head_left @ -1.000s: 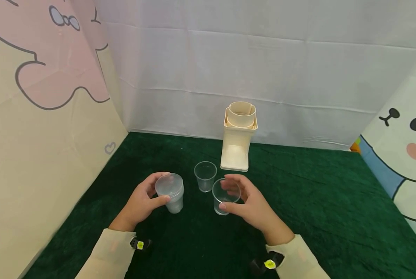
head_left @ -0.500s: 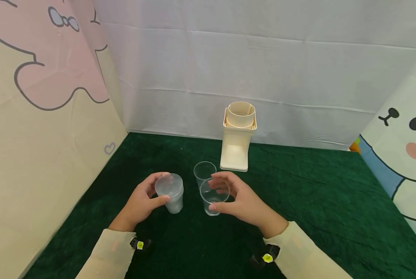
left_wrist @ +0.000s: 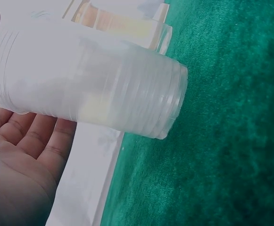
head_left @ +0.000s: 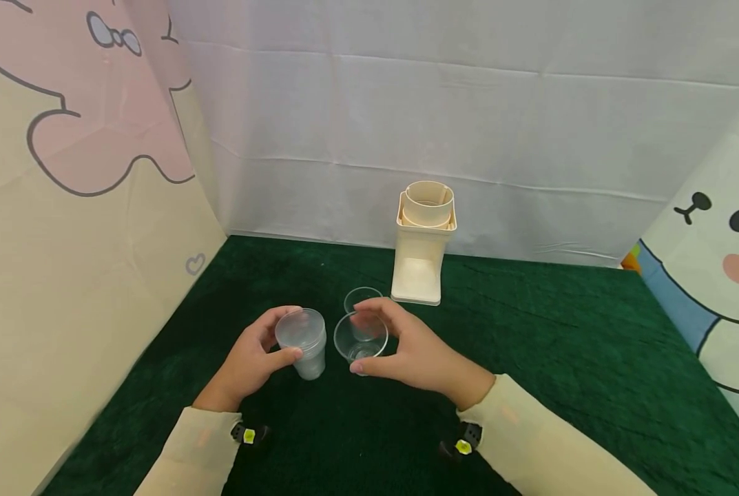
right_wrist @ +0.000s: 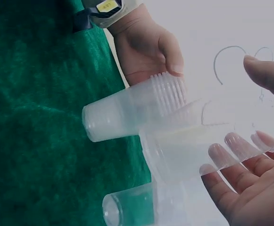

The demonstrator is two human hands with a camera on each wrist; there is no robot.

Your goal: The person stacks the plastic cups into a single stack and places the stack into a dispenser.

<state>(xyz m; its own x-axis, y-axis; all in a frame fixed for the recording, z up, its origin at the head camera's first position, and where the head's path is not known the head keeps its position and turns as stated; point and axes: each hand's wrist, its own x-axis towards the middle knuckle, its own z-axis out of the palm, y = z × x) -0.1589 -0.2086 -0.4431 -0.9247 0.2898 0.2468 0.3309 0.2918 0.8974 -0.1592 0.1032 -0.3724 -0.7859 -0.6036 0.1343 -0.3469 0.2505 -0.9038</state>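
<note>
Head view: left hand (head_left: 254, 358) curling round cup stack (head_left: 310, 355), mouth up, long axis near-vertical over green plush table (head_left: 543, 344). Right hand (head_left: 415, 355) curling round cup (head_left: 369, 355), mouth up, overlapping lone cup (head_left: 358, 297) behind. Cream holder (head_left: 420, 269) standing beyond.

Left wrist: stack's translucent plastic showing close rings, base pointing right.

Right wrist: yellow tag (right_wrist: 108, 5) bearing blurred characters; stack's base pointing left.
</note>
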